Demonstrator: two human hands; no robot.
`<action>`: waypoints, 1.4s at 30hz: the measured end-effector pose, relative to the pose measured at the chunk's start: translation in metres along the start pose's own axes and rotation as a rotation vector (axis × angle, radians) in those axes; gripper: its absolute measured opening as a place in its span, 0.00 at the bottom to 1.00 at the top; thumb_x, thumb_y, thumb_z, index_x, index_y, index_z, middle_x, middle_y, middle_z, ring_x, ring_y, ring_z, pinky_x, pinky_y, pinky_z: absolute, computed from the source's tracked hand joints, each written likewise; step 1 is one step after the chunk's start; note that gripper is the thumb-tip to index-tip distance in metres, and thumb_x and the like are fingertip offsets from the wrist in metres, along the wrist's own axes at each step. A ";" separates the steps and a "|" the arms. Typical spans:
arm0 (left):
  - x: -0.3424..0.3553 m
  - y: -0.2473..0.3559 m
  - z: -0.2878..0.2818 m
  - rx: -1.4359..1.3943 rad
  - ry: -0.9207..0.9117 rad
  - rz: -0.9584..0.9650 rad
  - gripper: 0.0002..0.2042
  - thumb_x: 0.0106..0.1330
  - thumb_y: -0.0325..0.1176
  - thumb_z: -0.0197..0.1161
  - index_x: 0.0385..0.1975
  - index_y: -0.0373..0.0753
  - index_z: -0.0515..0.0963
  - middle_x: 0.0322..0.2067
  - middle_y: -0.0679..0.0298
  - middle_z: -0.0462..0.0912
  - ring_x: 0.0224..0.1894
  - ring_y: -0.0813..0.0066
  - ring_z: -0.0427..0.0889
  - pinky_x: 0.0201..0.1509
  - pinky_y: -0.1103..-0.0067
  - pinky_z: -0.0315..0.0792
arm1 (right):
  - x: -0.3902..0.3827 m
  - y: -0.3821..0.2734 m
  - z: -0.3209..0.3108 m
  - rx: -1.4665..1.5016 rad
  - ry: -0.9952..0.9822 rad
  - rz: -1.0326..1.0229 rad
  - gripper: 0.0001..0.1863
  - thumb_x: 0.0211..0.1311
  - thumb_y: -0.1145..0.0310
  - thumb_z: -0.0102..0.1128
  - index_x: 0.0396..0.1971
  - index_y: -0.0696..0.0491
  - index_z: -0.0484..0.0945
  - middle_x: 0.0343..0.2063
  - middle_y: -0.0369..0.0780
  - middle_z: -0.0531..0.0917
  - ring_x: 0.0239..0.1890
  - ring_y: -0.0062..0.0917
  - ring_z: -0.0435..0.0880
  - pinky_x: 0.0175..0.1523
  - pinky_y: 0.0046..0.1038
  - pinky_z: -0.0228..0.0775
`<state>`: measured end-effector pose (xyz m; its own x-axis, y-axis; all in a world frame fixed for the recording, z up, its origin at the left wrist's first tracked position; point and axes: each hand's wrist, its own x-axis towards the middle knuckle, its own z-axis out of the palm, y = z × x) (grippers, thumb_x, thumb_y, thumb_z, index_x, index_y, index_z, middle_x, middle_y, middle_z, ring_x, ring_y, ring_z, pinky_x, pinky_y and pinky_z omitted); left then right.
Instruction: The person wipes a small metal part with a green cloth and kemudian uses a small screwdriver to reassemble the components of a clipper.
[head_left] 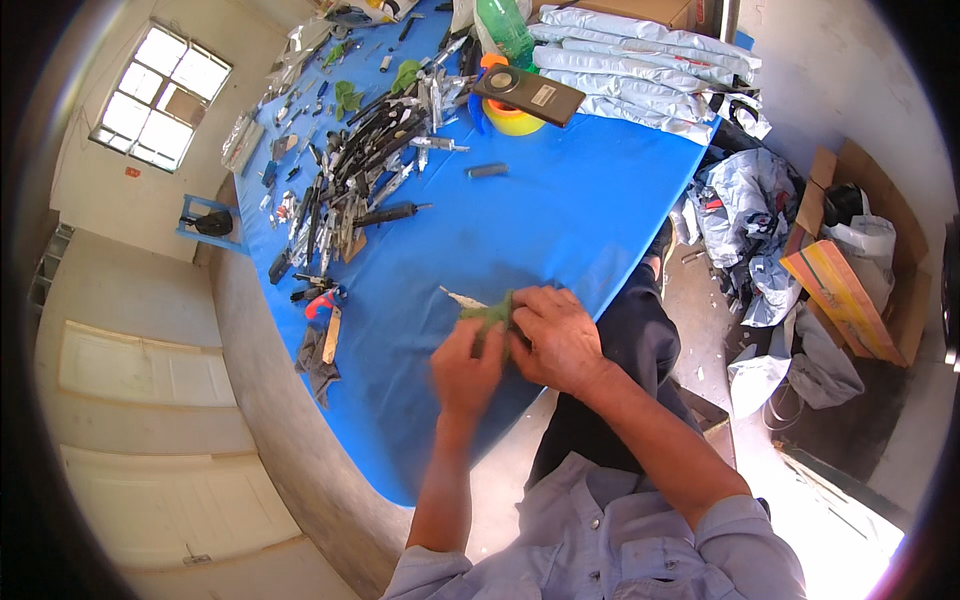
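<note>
Both my hands meet over the near edge of a blue-covered table. My left hand and my right hand together grip a small green cloth wrapped around a thin pale tool whose pointed tip sticks out to the left. The rest of the tool is hidden under my fingers.
A long heap of dark hand tools runs along the table's left side. A yellow tape roll under a black flat device, a green bottle and silver bags lie at the far end. Bags and cardboard boxes crowd the floor at right.
</note>
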<state>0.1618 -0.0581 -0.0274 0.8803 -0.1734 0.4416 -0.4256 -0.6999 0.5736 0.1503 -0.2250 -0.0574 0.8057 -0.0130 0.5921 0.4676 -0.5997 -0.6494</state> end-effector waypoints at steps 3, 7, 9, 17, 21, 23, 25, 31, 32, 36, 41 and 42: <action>-0.005 -0.002 0.006 -0.029 -0.022 0.037 0.05 0.72 0.29 0.71 0.39 0.36 0.82 0.31 0.52 0.86 0.30 0.51 0.86 0.34 0.63 0.76 | -0.001 0.000 0.001 0.024 -0.009 0.006 0.06 0.54 0.72 0.70 0.32 0.55 0.83 0.42 0.40 0.83 0.46 0.36 0.83 0.53 0.39 0.73; 0.010 -0.007 0.010 0.060 0.014 0.095 0.05 0.71 0.28 0.71 0.38 0.36 0.81 0.32 0.51 0.86 0.30 0.46 0.85 0.34 0.60 0.76 | 0.001 -0.001 0.001 0.022 -0.047 0.019 0.06 0.55 0.71 0.70 0.30 0.54 0.82 0.42 0.39 0.83 0.46 0.36 0.83 0.52 0.39 0.72; 0.017 -0.009 0.010 0.138 0.020 0.113 0.05 0.71 0.29 0.70 0.38 0.37 0.81 0.32 0.52 0.86 0.31 0.46 0.85 0.34 0.60 0.76 | 0.001 -0.001 0.000 0.021 -0.039 0.018 0.06 0.55 0.71 0.71 0.30 0.54 0.81 0.42 0.39 0.83 0.45 0.36 0.83 0.52 0.39 0.72; 0.018 -0.013 0.003 -0.104 0.102 -0.151 0.04 0.71 0.28 0.71 0.39 0.36 0.83 0.31 0.52 0.85 0.28 0.51 0.84 0.32 0.64 0.75 | 0.001 -0.001 0.001 0.007 -0.041 0.023 0.09 0.53 0.72 0.74 0.30 0.53 0.81 0.44 0.38 0.84 0.44 0.36 0.84 0.51 0.39 0.73; 0.003 -0.006 0.001 -0.049 0.017 -0.041 0.04 0.71 0.27 0.71 0.38 0.36 0.83 0.31 0.52 0.86 0.28 0.54 0.84 0.33 0.65 0.75 | 0.001 -0.001 0.001 -0.005 -0.055 0.040 0.08 0.52 0.72 0.74 0.30 0.53 0.82 0.43 0.38 0.84 0.44 0.35 0.84 0.50 0.38 0.73; 0.002 -0.006 0.005 -0.063 0.008 0.036 0.04 0.71 0.27 0.71 0.37 0.35 0.82 0.30 0.52 0.85 0.27 0.53 0.84 0.33 0.65 0.75 | 0.000 -0.001 0.002 0.002 -0.048 0.033 0.08 0.52 0.72 0.73 0.31 0.53 0.82 0.43 0.38 0.84 0.45 0.35 0.84 0.50 0.38 0.72; 0.010 -0.005 0.004 -0.056 -0.033 0.068 0.05 0.70 0.27 0.71 0.36 0.36 0.82 0.29 0.52 0.85 0.28 0.52 0.84 0.33 0.64 0.75 | 0.000 0.000 0.002 0.004 -0.053 0.031 0.08 0.52 0.72 0.73 0.31 0.53 0.83 0.43 0.38 0.84 0.45 0.35 0.84 0.50 0.38 0.72; 0.034 -0.002 0.007 0.205 -0.081 0.166 0.07 0.72 0.30 0.69 0.32 0.40 0.79 0.28 0.56 0.84 0.28 0.49 0.83 0.32 0.59 0.75 | 0.005 -0.003 0.000 0.005 -0.064 0.015 0.05 0.56 0.71 0.70 0.30 0.53 0.82 0.41 0.37 0.82 0.44 0.34 0.83 0.51 0.38 0.71; 0.036 -0.001 0.009 0.270 -0.076 0.172 0.08 0.73 0.32 0.69 0.31 0.41 0.79 0.28 0.58 0.84 0.28 0.49 0.83 0.31 0.58 0.75 | 0.004 -0.003 0.000 0.005 -0.064 0.011 0.05 0.56 0.72 0.70 0.30 0.53 0.82 0.41 0.37 0.82 0.44 0.34 0.83 0.51 0.38 0.71; 0.041 -0.016 0.009 0.222 0.033 0.116 0.04 0.74 0.29 0.69 0.36 0.36 0.83 0.29 0.55 0.85 0.26 0.57 0.83 0.31 0.65 0.74 | 0.003 -0.002 0.000 0.028 -0.084 0.031 0.08 0.53 0.72 0.73 0.33 0.53 0.83 0.44 0.38 0.84 0.45 0.35 0.84 0.52 0.39 0.73; 0.022 -0.004 -0.011 -0.159 0.055 -0.283 0.05 0.74 0.30 0.69 0.38 0.35 0.84 0.29 0.57 0.85 0.26 0.72 0.80 0.31 0.71 0.74 | 0.003 -0.002 0.000 0.011 -0.055 0.043 0.06 0.55 0.72 0.71 0.30 0.53 0.82 0.41 0.36 0.83 0.45 0.33 0.83 0.52 0.38 0.72; 0.016 -0.003 -0.010 -0.151 0.025 -0.243 0.05 0.74 0.30 0.69 0.38 0.35 0.84 0.28 0.57 0.85 0.26 0.72 0.80 0.31 0.71 0.73 | 0.004 -0.002 0.000 0.010 -0.053 0.047 0.06 0.55 0.71 0.71 0.30 0.53 0.82 0.41 0.36 0.83 0.45 0.33 0.83 0.53 0.37 0.72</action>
<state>0.1747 -0.0514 -0.0153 0.9557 0.0054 0.2942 -0.2305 -0.6077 0.7599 0.1524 -0.2236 -0.0541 0.8448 0.0016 0.5351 0.4321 -0.5917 -0.6805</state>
